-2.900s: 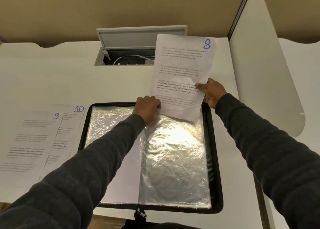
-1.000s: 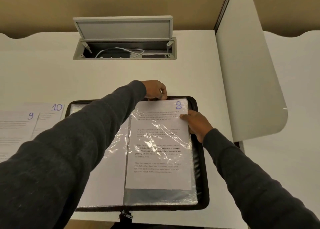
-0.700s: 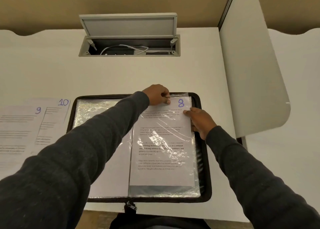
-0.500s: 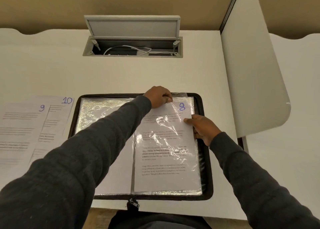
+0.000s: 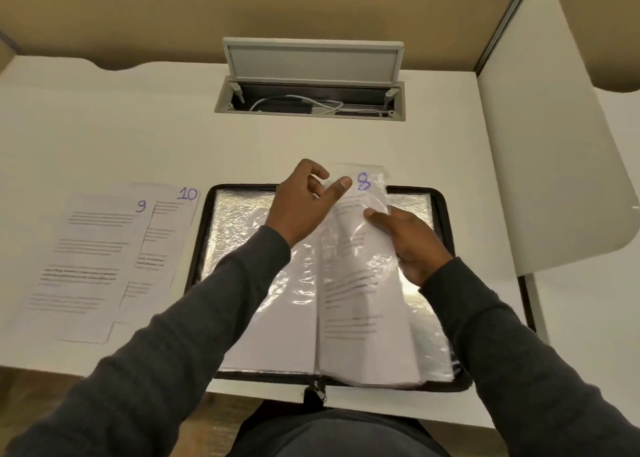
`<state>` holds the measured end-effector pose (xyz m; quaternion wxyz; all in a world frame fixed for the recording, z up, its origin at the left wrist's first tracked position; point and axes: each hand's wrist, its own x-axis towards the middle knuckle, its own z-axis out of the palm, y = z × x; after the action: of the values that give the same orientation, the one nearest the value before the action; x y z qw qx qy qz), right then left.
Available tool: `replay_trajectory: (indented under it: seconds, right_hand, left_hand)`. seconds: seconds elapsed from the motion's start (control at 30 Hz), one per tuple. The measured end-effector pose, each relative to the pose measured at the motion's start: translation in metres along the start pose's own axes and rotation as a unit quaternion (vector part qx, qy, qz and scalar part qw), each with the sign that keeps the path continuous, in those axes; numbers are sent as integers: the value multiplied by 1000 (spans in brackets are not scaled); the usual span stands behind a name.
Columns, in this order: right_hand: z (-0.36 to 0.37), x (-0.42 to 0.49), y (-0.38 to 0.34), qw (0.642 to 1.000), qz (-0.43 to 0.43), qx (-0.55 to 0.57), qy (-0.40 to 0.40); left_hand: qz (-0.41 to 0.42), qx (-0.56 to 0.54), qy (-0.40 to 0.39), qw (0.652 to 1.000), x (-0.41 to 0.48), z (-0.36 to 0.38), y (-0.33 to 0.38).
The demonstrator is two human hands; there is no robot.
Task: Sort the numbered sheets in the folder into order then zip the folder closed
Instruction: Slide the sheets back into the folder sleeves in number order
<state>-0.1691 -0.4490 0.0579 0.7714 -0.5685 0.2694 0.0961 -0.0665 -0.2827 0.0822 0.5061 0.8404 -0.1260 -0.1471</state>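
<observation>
Head view, nearest first: the zip pull (image 5: 320, 395) hangs over the near edge of the white table (image 5: 104, 138), at the middle of the black folder (image 5: 204, 242), which lies open and flat with its silvery lining showing; a plastic sleeve (image 5: 363, 335) rises from the folder's spine, tilted up off the right half, with sheet 8 (image 5: 360, 193) inside it, the number at the top right corner; the right hand (image 5: 412, 242) grips the sleeve's right edge about halfway up, thumb on the front face; the left hand (image 5: 304, 203) is at the sleeve's top left, thumb and curled fingers pinching the plastic there; both arms wear dark sleeves; to the left of the folder, on the table, sheet 9 (image 5: 86, 255) lies on top of sheet 10 (image 5: 180, 214), whose right strip and number show beside it, just beside the folder's rim; farther back a cable hatch (image 5: 311, 103) is set into the table with its lid up and white cables inside; a white divider panel (image 5: 554, 145) stands along the right side.
</observation>
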Motion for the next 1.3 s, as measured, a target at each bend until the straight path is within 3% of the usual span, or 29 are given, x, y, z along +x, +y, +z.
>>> replay_trajectory:
  seconds: [0.23, 0.33, 0.4, 0.47, 0.63, 0.77, 0.87, 0.97, 1.13, 1.23, 1.3]
  right_hand:
    - [124, -1, 7, 996, 7, -57, -65]
    - [162, 1, 27, 985, -13, -145, -93]
    - [178, 8, 49, 968, -41, -228, -93]
    - [186, 16, 72, 924, -86, -358, -101]
    - [198, 29, 117, 759, -177, -619, -97]
    - [206, 33, 133, 702, -156, -689, -88]
    - [210, 35, 137, 686, -145, -709, -75]
    - [220, 37, 133, 694, -147, -702, -54]
    - [254, 39, 127, 707, -206, -674, -58]
    - [280, 44, 129, 700, -230, -668, -105]
    - [295, 49, 134, 677, -239, -683, -138]
  left_hand:
    - [-85, -96, -11, 992, -34, -88, -45]
    - [-124, -44, -5, 991, -39, -113, -85]
    - [-123, 55, 1, 991, -38, -123, -113]
    - [-124, 133, 16, 983, -36, -127, -132]
    - [-163, 162, 43, 972, -29, -130, -168]
    - [-160, 158, 51, 973, -27, -130, -181]
    - [-146, 169, 63, 973, -28, -143, -189]
    - [-131, 204, 94, 966, -30, -173, -206]
    - [-162, 329, 163, 916, -41, -238, -247]
    - [-225, 345, 94, 906, -52, -273, -268]
    - [-259, 377, -15, 889, -61, -291, -277]
